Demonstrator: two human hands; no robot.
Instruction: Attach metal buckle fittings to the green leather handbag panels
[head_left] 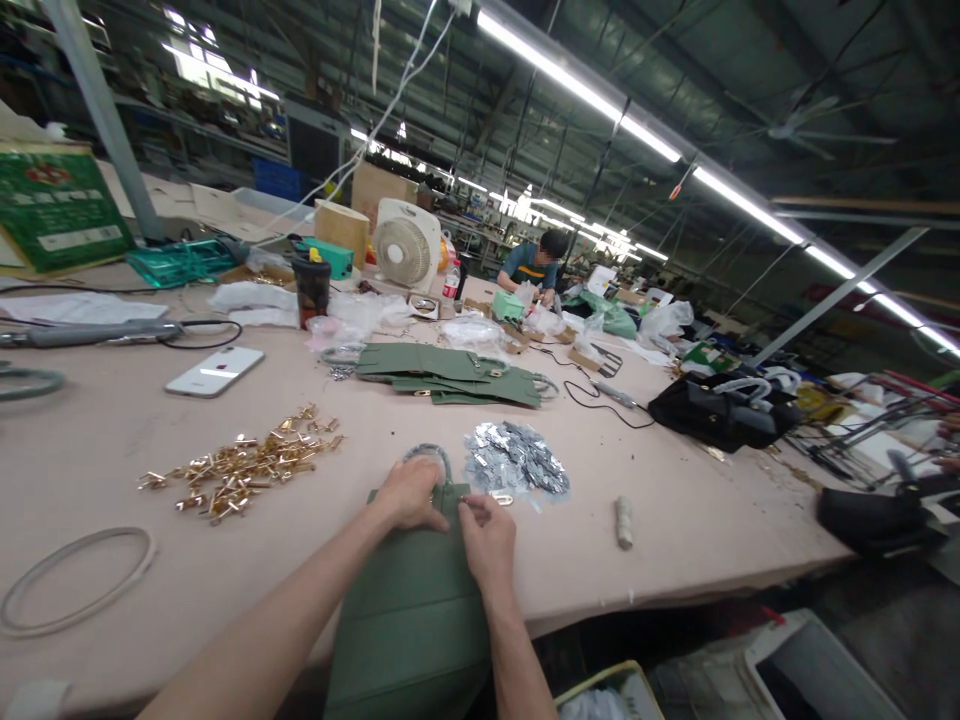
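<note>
A dark green handbag panel (pixel 412 600) with a looped handle (pixel 429 450) lies at the table's front edge and hangs down towards me. My left hand (pixel 412 497) rests on its top near the handle, fingers curled over the edge and thumb on the panel. At the top right corner my right hand (pixel 487 535) has its thumb and fingers pinched together; what is between them is too small to make out. A gold metal clasp (pixel 501 498) shows just beyond those fingertips. Behind lies a pile of small silver metal plates (pixel 517 460).
Gold metal fittings (pixel 247 465) are heaped on the left, near a phone (pixel 215 371) and a ring (pixel 75 580). Green bag pieces (pixel 450 372) are stacked behind. A small roll (pixel 623 523) and a black bag (pixel 720 410) lie right. A person (pixel 536 265) sits far back.
</note>
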